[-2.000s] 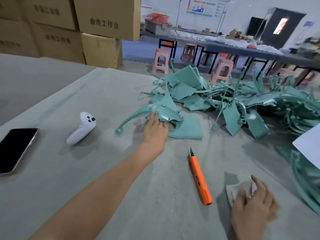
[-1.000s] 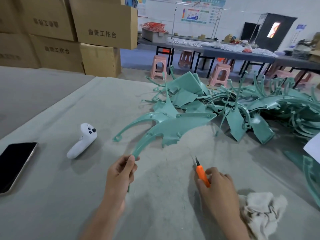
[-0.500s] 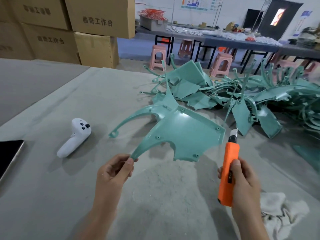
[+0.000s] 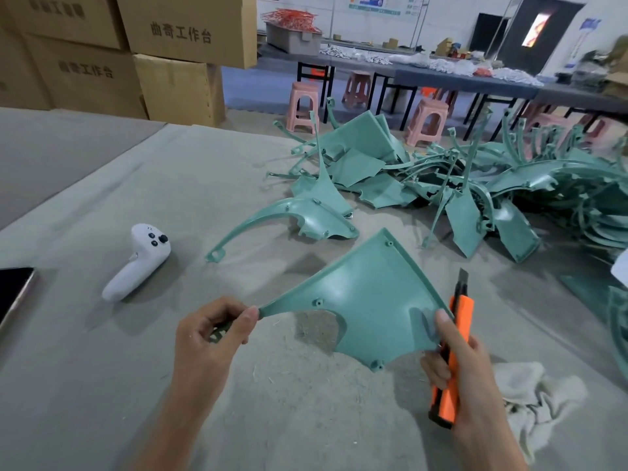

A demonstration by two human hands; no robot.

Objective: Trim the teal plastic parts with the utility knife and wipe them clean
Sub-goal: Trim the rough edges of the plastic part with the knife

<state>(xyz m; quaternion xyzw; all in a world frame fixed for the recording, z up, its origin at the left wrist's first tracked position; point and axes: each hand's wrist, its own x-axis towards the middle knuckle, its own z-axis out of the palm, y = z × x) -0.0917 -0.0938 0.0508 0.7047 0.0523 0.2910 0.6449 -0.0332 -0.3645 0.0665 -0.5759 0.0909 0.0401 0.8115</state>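
A teal plastic part [image 4: 367,300], a broad fan-shaped panel with a thin curved arm, is held above the grey table. My left hand [image 4: 210,338] pinches the narrow end of that arm. My right hand [image 4: 458,365] grips the orange utility knife [image 4: 453,362], blade up and extended beside the panel's right edge, while its thumb presses on the panel's lower right corner. A second teal part [image 4: 299,219] lies flat behind. A big pile of teal parts [image 4: 475,185] fills the back right. A white rag [image 4: 537,396] lies crumpled under my right wrist.
A white handheld controller [image 4: 139,263] and a dark phone [image 4: 13,294] lie on the left of the grey felt table [image 4: 102,385]. Fine shavings litter the felt under the part. Cardboard boxes [image 4: 176,52] stack at the back left; pink stools [image 4: 302,107] and benches stand beyond.
My right hand picked up the knife, raised it blade up and brought it against the part's right edge, thumb now on the panel. My left hand lifted the part and drew it closer.
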